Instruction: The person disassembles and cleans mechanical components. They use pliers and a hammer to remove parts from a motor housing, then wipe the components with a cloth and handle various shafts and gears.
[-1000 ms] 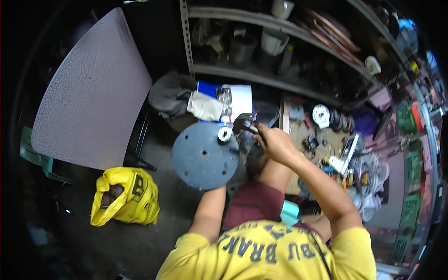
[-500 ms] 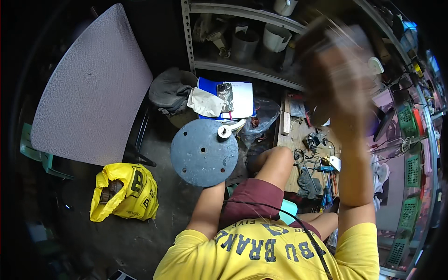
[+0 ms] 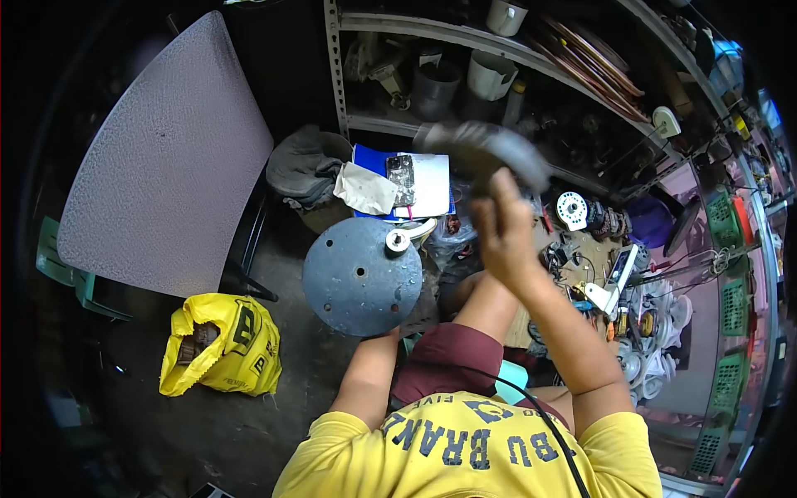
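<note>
My right hand point(image 3: 508, 224) is raised in front of me, shut on a blurred grey rounded object point(image 3: 486, 149) that sticks up and left out of the fist. My left forearm rises from beside my maroon-clad knee to the same spot. My left hand point(image 3: 488, 253) lies against the right wrist, and its grip is hidden. Below and left of the hands stands a round blue-grey metal disc point(image 3: 357, 278) with several holes. A small silver ring-shaped part point(image 3: 398, 241) rests on its far edge.
A low bench point(image 3: 594, 249) crowded with small parts and wires is on my right, with green crates point(image 3: 735, 307) beyond. A metal shelf point(image 3: 490, 79) holds cups and pots. Also here: a blue folder with papers point(image 3: 419, 178), grey cloth point(image 3: 303, 170), yellow bag point(image 3: 220, 344), grey board point(image 3: 162, 158).
A second ago both hands worked low at the disc's far edge. The right hand then swung high and now sits lower with the grey object. The left hand has risen to meet it.
</note>
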The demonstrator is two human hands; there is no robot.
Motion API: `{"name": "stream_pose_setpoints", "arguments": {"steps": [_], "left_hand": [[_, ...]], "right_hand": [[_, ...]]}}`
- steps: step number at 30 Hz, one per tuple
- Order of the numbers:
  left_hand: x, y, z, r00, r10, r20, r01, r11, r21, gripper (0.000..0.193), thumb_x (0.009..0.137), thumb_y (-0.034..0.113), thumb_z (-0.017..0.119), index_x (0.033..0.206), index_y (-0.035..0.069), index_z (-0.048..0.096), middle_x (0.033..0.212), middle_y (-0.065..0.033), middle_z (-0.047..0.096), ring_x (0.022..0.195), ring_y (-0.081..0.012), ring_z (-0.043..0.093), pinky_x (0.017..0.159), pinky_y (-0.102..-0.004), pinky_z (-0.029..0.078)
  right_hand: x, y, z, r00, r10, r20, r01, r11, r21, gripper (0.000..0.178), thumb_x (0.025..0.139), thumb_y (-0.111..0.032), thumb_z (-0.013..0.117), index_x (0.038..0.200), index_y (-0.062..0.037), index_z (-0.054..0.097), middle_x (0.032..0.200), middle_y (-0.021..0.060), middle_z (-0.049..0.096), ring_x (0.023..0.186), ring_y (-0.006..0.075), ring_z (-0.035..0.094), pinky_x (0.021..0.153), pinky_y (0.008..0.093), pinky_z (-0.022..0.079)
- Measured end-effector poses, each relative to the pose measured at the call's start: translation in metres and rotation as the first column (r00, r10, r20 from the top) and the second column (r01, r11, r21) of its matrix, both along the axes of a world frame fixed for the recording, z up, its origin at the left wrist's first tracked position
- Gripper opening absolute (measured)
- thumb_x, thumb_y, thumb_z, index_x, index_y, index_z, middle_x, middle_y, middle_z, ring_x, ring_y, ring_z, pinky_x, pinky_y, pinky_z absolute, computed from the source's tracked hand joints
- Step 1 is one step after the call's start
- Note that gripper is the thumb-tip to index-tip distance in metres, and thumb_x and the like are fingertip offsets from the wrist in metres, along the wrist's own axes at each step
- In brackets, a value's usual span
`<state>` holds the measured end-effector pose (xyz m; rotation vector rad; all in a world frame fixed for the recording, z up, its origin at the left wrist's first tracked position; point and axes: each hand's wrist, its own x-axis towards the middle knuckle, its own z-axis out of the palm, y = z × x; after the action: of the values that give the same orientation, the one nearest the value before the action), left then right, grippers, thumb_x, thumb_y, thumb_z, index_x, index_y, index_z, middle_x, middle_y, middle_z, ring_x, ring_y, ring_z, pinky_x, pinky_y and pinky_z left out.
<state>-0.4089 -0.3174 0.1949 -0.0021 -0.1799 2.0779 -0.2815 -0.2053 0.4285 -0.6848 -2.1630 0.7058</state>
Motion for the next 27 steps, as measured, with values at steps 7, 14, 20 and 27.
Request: {"name": "stream_pose_setpoints", "arguments": {"steps": [7,14,20,27], "left_hand": [[-0.007,0.003,-0.013,0.996,-0.071,0.048,0.069,0.997,0.035,0.055,0.103,0.039,0.036,0.147,0.007,0.035,0.148,-0.0125,0.042,0.140,-0.0258,0.036,0.118,-0.0409,0.027],[-0.002,0.016,-0.011,0.993,-0.107,0.045,0.105,0.993,0.045,0.055,0.103,0.039,0.037,0.147,0.007,0.035,0.149,-0.0127,0.042,0.140,-0.0262,0.036,0.118,-0.0411,0.027],[-0.010,0.012,-0.016,0.993,-0.103,0.051,0.102,0.994,0.038,0.055,0.103,0.039,0.037,0.147,0.006,0.036,0.149,-0.0128,0.041,0.139,-0.0266,0.036,0.118,-0.0413,0.027],[-0.003,0.020,-0.009,0.990,-0.135,0.049,0.133,0.990,0.048,0.055,0.102,0.039,0.037,0.146,0.006,0.036,0.149,-0.0129,0.041,0.139,-0.0270,0.036,0.118,-0.0415,0.026]], "right_hand": [[-0.002,-0.002,0.044,0.952,0.096,0.290,-0.127,0.987,0.093,0.023,0.093,-0.027,0.060,0.099,-0.0045,0.062,0.077,0.0244,0.064,0.070,0.0444,0.062,0.061,0.0493,0.049],[0.014,0.002,-0.020,0.985,-0.041,0.166,-0.025,0.925,0.379,0.022,0.095,-0.023,0.055,0.104,-0.0038,0.058,0.084,0.0224,0.064,0.077,0.0373,0.064,0.066,0.0426,0.051],[0.008,0.004,0.030,0.935,0.028,0.354,-0.091,0.982,0.164,0.027,0.096,-0.020,0.054,0.114,0.0003,0.059,0.085,0.0223,0.066,0.078,0.0351,0.066,0.068,0.0446,0.052],[0.014,0.023,-0.016,0.987,-0.057,-0.153,0.127,0.855,0.504,0.021,0.097,-0.022,0.052,0.103,-0.0027,0.058,0.070,0.0150,0.062,0.061,0.0327,0.060,0.056,0.0418,0.049]]}}
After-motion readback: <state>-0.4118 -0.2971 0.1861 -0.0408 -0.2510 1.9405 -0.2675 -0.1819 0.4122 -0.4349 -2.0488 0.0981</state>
